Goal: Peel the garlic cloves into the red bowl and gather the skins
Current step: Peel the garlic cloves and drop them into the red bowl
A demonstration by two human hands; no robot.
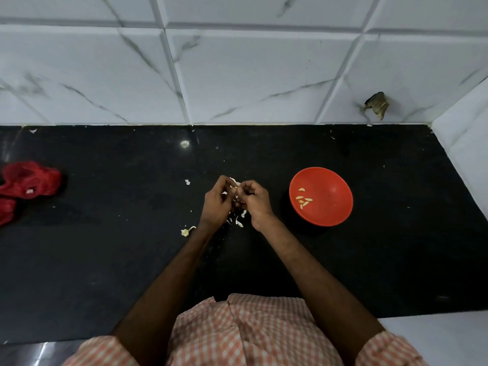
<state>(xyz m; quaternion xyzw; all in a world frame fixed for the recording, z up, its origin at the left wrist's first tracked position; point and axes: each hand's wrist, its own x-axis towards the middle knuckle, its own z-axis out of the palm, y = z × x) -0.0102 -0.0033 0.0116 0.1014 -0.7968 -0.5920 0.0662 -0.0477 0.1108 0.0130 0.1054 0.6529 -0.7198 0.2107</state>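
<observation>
The fingers [224, 181] of the left hand [215, 202] are curled tight, and those of the right hand [255, 203] are curled the same way. The two sets meet tip to tip around a small piece of garlic [235, 192] pinched between them. Only pale bits of the garlic and its papery skin show between the knuckles, so how much of it is peeled cannot be told. Both hands are held together over the middle of the black counter [105, 260], the left one on the left and the right one on the right, with bare forearms running back toward a checked shirt [250, 336] at the near edge.

Just below the hands a small scatter of white skins [239, 221] lies on the counter. A single scrap of skin [187, 182] lies a little to the left of the left hand, and a pale garlic stem [186, 231] lies near the left wrist.

To the right of the right hand, near but apart from it, the red bowl [331, 178] stands upright on the counter. A few peeled cloves [303, 199] lie in it toward its left side.

Well away at the far left edge lies a crumpled red mesh bag [29, 179]. Behind the counter rises a white marbled tile wall [237, 75], and a brownish scrap [377, 103] clings to it on the right
</observation>
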